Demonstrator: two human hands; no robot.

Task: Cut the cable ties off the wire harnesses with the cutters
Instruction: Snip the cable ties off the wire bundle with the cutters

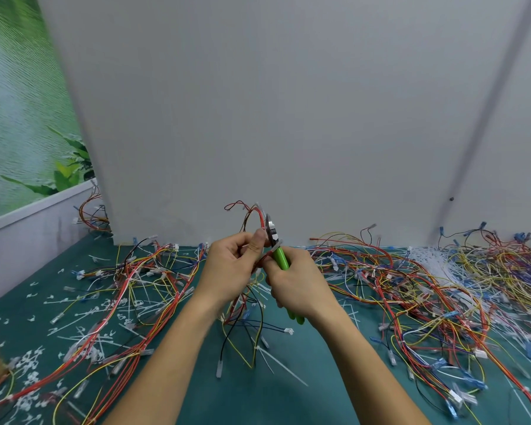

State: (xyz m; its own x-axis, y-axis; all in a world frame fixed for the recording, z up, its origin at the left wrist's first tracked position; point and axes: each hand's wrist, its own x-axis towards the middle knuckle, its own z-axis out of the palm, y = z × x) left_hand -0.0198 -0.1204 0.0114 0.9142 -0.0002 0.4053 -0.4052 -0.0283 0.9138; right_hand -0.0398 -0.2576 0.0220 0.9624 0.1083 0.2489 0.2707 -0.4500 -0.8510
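Observation:
My left hand [230, 268] pinches a wire harness [252, 326] of red, yellow and black wires, lifted above the table. Its upper red loop [250, 213] rises past my fingers, and its lower ends hang down with white connectors. My right hand [298, 283] grips green-handled cutters [281, 259], jaws pointing up beside my left thumb. The metal jaws [271, 230] sit against the harness where a white cable tie [277, 247] sticks out. Whether the jaws close on the tie is hidden by my fingers.
A teal table mat [242, 394] carries piles of tangled harnesses on the left [129, 289] and right [426, 286]. Cut white tie pieces [28, 369] litter the left front. A grey wall panel [273, 118] stands right behind the work area. A white ledge [28, 228] borders the left.

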